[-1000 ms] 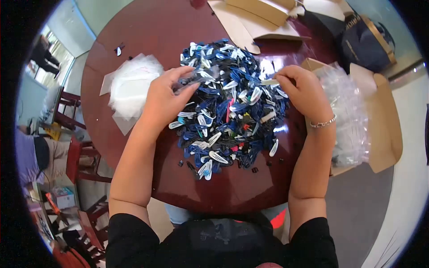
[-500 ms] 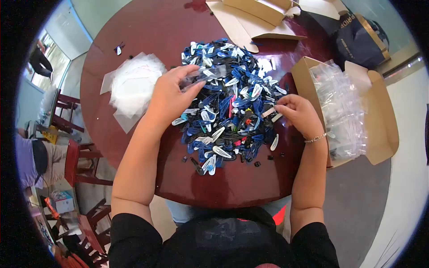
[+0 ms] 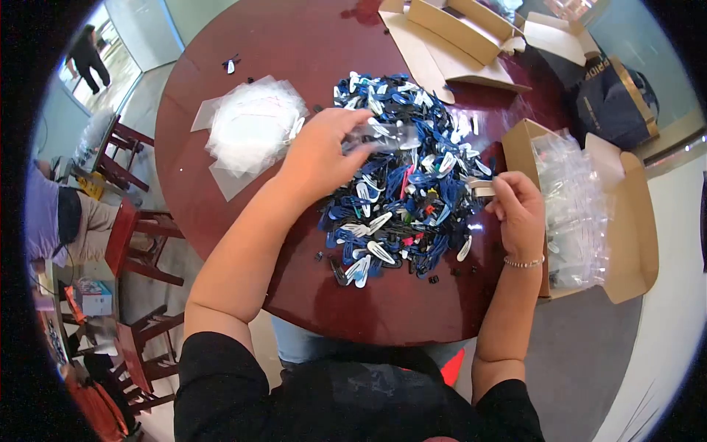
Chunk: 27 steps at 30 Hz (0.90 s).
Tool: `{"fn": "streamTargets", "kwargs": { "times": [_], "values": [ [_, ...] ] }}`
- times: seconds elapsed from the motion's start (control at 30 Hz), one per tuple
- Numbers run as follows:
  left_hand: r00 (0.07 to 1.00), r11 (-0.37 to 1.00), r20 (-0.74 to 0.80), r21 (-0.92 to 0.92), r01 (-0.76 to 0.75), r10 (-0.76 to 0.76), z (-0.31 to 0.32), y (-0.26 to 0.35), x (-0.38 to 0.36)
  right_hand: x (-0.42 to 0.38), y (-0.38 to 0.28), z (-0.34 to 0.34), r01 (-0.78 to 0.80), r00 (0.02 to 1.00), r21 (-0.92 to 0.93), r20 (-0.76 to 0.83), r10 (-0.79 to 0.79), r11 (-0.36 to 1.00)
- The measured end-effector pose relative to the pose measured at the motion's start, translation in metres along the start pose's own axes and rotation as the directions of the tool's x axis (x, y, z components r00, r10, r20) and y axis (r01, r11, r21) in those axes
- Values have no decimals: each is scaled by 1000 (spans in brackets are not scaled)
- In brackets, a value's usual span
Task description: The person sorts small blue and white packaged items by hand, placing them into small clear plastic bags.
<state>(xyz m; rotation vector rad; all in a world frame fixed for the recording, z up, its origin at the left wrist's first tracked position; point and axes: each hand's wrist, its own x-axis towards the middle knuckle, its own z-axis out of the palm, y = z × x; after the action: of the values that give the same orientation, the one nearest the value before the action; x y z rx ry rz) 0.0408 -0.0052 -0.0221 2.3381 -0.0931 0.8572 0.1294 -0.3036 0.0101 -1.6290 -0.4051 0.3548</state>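
Note:
A big heap of snap hair clips [image 3: 379, 250], mostly blue, black and white, covers the middle of the round table. My left hand [image 3: 324, 151] grips a small clear plastic bag [image 3: 398, 137] over the heap's upper left, thumb and fingers at the bag's near end. At the heap's right edge, my right hand [image 3: 519, 210] pinches pale hair clips [image 3: 482, 187] between thumb and fingers. Left of the heap lies a loose stack of flat clear bags [image 3: 254, 132].
An open cardboard box [image 3: 524, 147] full of filled clear bags stands at the right. More opened cardboard [image 3: 456, 33] and a dark paper bag [image 3: 615, 107] sit farther back. Wooden stools [image 3: 143, 243] stand left of the dark red table [image 3: 221, 55]; two people are beyond.
The camera view has shifted, moving the table contents rightward in the picture. My right hand has drawn slightly away from the heap with the pale clips; my left still holds the bag.

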Motion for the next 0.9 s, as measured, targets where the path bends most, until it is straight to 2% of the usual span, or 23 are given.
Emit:
{"fn": "streamTargets", "kwargs": {
  "times": [0.07,0.1,0.13,0.2,0.27,0.33,0.37,0.4,0.43,0.5,0.53,0.6,0.7,0.77,0.8,0.83,0.9],
  "values": [
    [1000,999,13,-34,12,-12,-3,8,-1,-2,-8,15,191,974,73,-142,-179,979],
    [1000,999,18,-32,-8,9,-5,9,-1,-4,-16,23,220,967,104,-151,-203,970],
    [992,990,-24,68,-122,123,-3,6,-1,-6,-25,33,261,957,34,-136,-255,965],
    [991,989,-33,73,-127,129,-4,7,-3,-8,-42,53,391,914,-131,-61,-401,911],
    [992,992,-34,40,-116,118,-4,7,-1,5,-42,67,557,814,-378,71,-577,740],
    [988,988,-34,33,-149,150,-4,9,-1,11,-46,85,535,836,-461,171,-521,708],
    [994,994,7,-4,-105,105,-5,11,-2,13,-50,94,527,842,-523,217,-493,670],
    [996,996,18,-25,-90,91,-6,11,-2,13,-51,100,430,901,-530,196,-387,731],
    [997,996,32,-45,-73,74,-6,10,-1,15,-50,101,440,896,-528,210,-391,726],
    [998,998,43,-49,-38,41,-5,6,-1,21,-43,102,475,877,-410,147,-457,778],
    [999,997,35,-67,-24,27,-5,4,-2,25,-39,98,499,860,-421,133,-492,758],
    [999,994,34,-105,-7,10,-4,2,-1,30,-31,90,465,884,-282,99,-457,839],
    [998,993,61,-119,8,0,-6,2,0,35,-20,85,447,894,-221,77,-441,867],
    [989,903,27,-405,141,-142,-1,4,2,35,-16,80,438,898,-202,65,-435,876],
    [939,775,154,-532,341,-307,-5,10,4,35,-15,81,426,904,-205,62,-423,881],
    [941,778,157,-530,338,-301,-6,10,5,34,-14,80,414,910,-207,60,-411,886],
    [903,496,225,-774,394,-366,-8,10,6,35,-12,75,391,920,-249,94,-380,886]
  ]
}}
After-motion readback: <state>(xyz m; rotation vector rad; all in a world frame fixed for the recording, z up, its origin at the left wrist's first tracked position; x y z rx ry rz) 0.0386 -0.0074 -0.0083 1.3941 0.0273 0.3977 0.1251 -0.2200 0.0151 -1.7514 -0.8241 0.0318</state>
